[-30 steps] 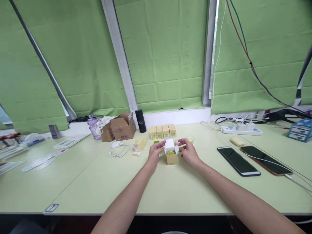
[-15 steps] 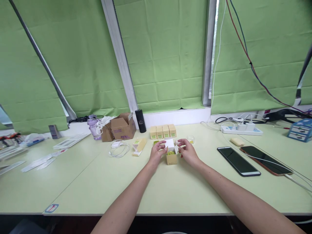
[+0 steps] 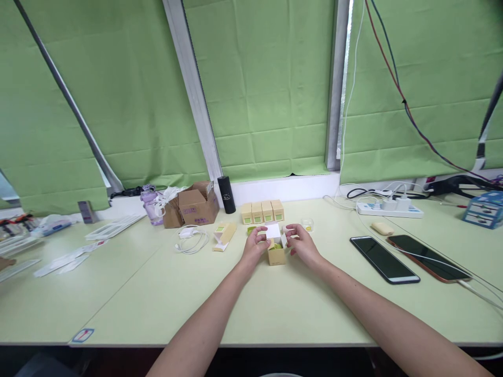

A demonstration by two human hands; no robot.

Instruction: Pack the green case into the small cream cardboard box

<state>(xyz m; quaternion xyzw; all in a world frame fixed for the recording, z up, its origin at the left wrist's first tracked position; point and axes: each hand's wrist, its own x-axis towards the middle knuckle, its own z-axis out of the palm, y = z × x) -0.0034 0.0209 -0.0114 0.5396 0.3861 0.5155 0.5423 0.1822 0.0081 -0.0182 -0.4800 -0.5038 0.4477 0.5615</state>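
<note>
Left hand (image 3: 253, 250), right hand (image 3: 302, 244) flanking opened box (image 3: 277, 257), both half-curled at flaps (image 3: 284, 241); cannot tell if gripping. Four small boxes (image 3: 268, 211) standing in row, far on counter (image 3: 275, 314).

Versus a second ago: left hand (image 3: 253, 250) lower, fingertips at left side of small box (image 3: 277, 257); indistinct brownish shape (image 3: 5, 263) entered far left.

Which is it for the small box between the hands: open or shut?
Open: the small box has its white flap raised, and a green item shows inside.
</note>
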